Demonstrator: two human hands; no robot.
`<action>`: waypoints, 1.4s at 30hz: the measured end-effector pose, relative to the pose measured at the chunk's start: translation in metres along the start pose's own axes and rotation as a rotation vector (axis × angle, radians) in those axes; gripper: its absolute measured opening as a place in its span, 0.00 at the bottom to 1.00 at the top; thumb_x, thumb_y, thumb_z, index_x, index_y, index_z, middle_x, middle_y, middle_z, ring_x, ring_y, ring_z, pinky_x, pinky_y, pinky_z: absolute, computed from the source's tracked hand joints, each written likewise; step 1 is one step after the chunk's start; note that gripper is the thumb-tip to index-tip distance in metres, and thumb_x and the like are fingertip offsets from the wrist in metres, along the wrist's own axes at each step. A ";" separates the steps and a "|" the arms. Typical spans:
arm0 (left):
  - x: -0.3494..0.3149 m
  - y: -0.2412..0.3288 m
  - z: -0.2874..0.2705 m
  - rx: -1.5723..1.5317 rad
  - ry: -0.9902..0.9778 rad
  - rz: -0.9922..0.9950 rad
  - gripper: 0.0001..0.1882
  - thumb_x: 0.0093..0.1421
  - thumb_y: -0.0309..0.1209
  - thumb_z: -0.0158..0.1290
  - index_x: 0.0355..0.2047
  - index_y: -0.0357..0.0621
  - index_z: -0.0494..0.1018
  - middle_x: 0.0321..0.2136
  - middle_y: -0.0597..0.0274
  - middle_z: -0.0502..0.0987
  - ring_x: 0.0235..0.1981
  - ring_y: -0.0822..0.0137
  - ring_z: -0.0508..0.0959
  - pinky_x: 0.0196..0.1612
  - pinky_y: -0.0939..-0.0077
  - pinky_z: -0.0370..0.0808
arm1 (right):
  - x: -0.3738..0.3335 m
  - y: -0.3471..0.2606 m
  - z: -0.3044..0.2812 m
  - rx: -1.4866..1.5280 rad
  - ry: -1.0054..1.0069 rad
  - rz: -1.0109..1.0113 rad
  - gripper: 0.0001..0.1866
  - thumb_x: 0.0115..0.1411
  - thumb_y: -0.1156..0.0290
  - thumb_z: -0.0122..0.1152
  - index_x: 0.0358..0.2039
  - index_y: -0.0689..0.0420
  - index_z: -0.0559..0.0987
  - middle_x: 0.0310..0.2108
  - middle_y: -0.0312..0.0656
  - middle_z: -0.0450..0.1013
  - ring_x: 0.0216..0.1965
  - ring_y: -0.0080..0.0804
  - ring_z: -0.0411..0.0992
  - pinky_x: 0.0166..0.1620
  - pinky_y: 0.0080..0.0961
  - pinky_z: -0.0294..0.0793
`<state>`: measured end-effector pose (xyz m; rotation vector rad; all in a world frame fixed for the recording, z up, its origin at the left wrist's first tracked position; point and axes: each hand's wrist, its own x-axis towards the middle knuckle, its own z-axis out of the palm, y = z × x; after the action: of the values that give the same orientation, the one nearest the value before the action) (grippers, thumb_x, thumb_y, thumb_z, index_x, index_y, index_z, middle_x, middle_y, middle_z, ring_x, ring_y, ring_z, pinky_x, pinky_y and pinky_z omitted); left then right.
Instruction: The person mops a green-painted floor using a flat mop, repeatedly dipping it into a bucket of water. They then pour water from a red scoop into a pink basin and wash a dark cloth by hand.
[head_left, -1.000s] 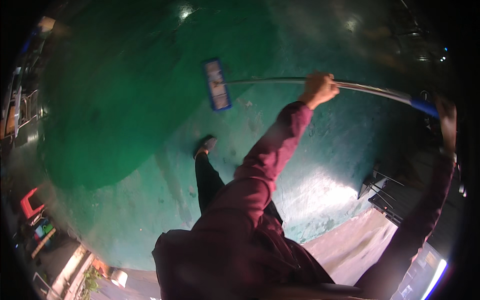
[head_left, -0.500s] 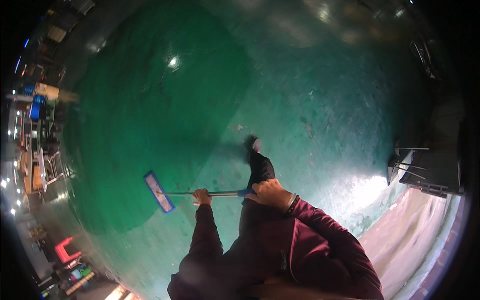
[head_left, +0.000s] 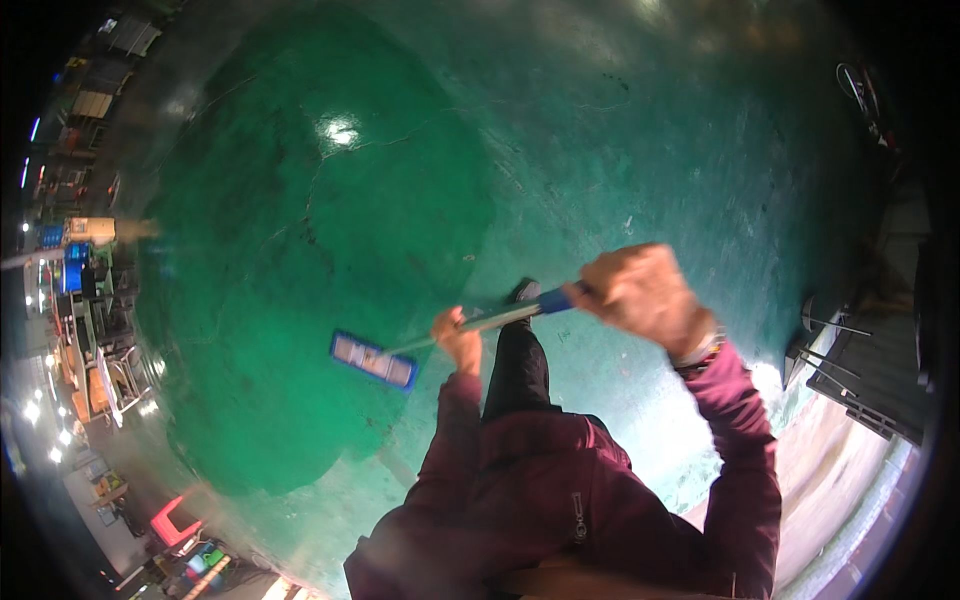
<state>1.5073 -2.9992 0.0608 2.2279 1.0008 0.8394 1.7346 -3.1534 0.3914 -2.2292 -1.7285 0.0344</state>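
A flat mop with a blue-edged rectangular head lies on the darker, wet-looking patch of the green floor. Its metal pole slants up to the right toward me. My left hand is wrapped round the middle of that pole. At the upper end, my right hand grips the blue handle section and looks a little blurred by motion. The right hand is held higher and farther right than the left. Beneath the pole shows one of my dark shoes.
A dark table and stools with metal legs stand at the right, near a pale wall. A bicycle-like object is at the far right. Along the left edge are shelves, blue boxes and a red stool.
The mop head has moved right and turned, its long side now lying nearly crosswise. My right hand has risen forward and right, tilting the pole. The left hand has moved right and forward.
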 end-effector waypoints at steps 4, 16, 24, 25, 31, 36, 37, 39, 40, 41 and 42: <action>0.098 0.100 0.108 -0.189 -0.072 0.118 0.11 0.38 0.23 0.55 0.26 0.47 0.70 0.20 0.67 0.69 0.28 0.62 0.71 0.35 0.66 0.60 | 0.009 0.098 -0.069 -0.156 0.053 0.226 0.11 0.48 0.75 0.62 0.13 0.59 0.71 0.12 0.39 0.66 0.12 0.32 0.65 0.18 0.28 0.63; 0.140 0.177 0.276 -0.334 -0.746 0.589 0.07 0.37 0.22 0.53 0.13 0.45 0.66 0.16 0.60 0.69 0.25 0.57 0.72 0.32 0.63 0.62 | -0.135 0.128 -0.039 -0.027 -0.055 1.040 0.15 0.46 0.60 0.68 0.22 0.57 0.75 0.13 0.43 0.69 0.13 0.41 0.68 0.19 0.29 0.65; -0.048 0.261 0.266 -0.162 -1.211 0.916 0.07 0.34 0.26 0.59 0.17 0.50 0.75 0.20 0.56 0.75 0.28 0.55 0.75 0.36 0.61 0.65 | -0.329 0.019 -0.055 -0.007 -0.069 1.438 0.13 0.46 0.61 0.68 0.21 0.57 0.78 0.11 0.44 0.67 0.12 0.38 0.67 0.18 0.29 0.63; -0.090 0.286 0.261 -0.151 -1.250 0.887 0.06 0.35 0.26 0.59 0.17 0.50 0.76 0.20 0.55 0.75 0.27 0.55 0.76 0.37 0.60 0.66 | -0.365 0.006 -0.073 -0.060 -0.140 1.510 0.12 0.46 0.63 0.67 0.21 0.58 0.78 0.12 0.44 0.67 0.12 0.34 0.65 0.19 0.29 0.62; -0.350 0.432 0.171 -0.373 -1.539 0.950 0.04 0.39 0.29 0.55 0.14 0.43 0.75 0.17 0.54 0.75 0.25 0.56 0.78 0.41 0.55 0.68 | -0.553 -0.128 -0.189 -0.405 -0.168 1.961 0.24 0.61 0.56 0.50 0.20 0.66 0.75 0.09 0.46 0.50 0.13 0.26 0.47 0.18 0.32 0.49; -0.489 0.501 0.094 -0.632 -1.679 1.166 0.06 0.35 0.26 0.55 0.17 0.43 0.70 0.17 0.60 0.74 0.27 0.62 0.77 0.42 0.61 0.66 | -0.615 -0.236 -0.258 -0.646 -0.289 1.976 0.21 0.58 0.57 0.56 0.21 0.64 0.78 0.16 0.46 0.73 0.13 0.34 0.68 0.17 0.25 0.70; -0.509 0.505 0.091 -0.634 -1.833 1.169 0.07 0.36 0.27 0.55 0.19 0.44 0.71 0.21 0.60 0.74 0.30 0.62 0.77 0.43 0.61 0.66 | -0.623 -0.246 -0.260 -0.719 -0.362 1.912 0.18 0.59 0.59 0.54 0.26 0.63 0.78 0.20 0.45 0.74 0.16 0.32 0.70 0.19 0.23 0.72; -0.547 0.512 0.084 -0.620 -1.947 1.105 0.08 0.40 0.29 0.54 0.24 0.45 0.71 0.26 0.60 0.74 0.37 0.61 0.74 0.44 0.58 0.65 | -0.641 -0.263 -0.263 -0.806 -0.663 1.891 0.14 0.61 0.63 0.50 0.35 0.61 0.75 0.27 0.45 0.74 0.22 0.29 0.72 0.22 0.21 0.75; -0.564 0.514 0.081 -0.596 -1.906 1.040 0.09 0.41 0.31 0.54 0.26 0.45 0.71 0.29 0.60 0.74 0.40 0.60 0.73 0.44 0.57 0.64 | -0.650 -0.270 -0.262 -0.817 -0.891 1.920 0.12 0.61 0.65 0.49 0.39 0.59 0.72 0.31 0.45 0.73 0.26 0.27 0.72 0.25 0.20 0.75; -0.577 0.513 0.083 -0.525 -1.908 0.990 0.10 0.43 0.32 0.53 0.28 0.45 0.71 0.32 0.59 0.74 0.43 0.59 0.71 0.45 0.55 0.64 | -0.662 -0.273 -0.259 -0.825 -1.121 1.925 0.12 0.62 0.66 0.47 0.44 0.57 0.70 0.35 0.44 0.72 0.29 0.25 0.72 0.27 0.20 0.76; -0.588 0.514 0.083 -0.408 -2.015 1.000 0.13 0.47 0.38 0.52 0.32 0.47 0.69 0.38 0.59 0.71 0.48 0.55 0.66 0.46 0.49 0.62 | -0.675 -0.273 -0.256 -0.826 -1.359 1.906 0.14 0.62 0.68 0.46 0.48 0.56 0.67 0.39 0.44 0.71 0.33 0.23 0.72 0.29 0.20 0.77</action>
<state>1.4868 -3.7754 0.1775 1.7466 -1.1199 -0.9135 1.3509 -3.7938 0.5884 -3.6310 1.4033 1.6444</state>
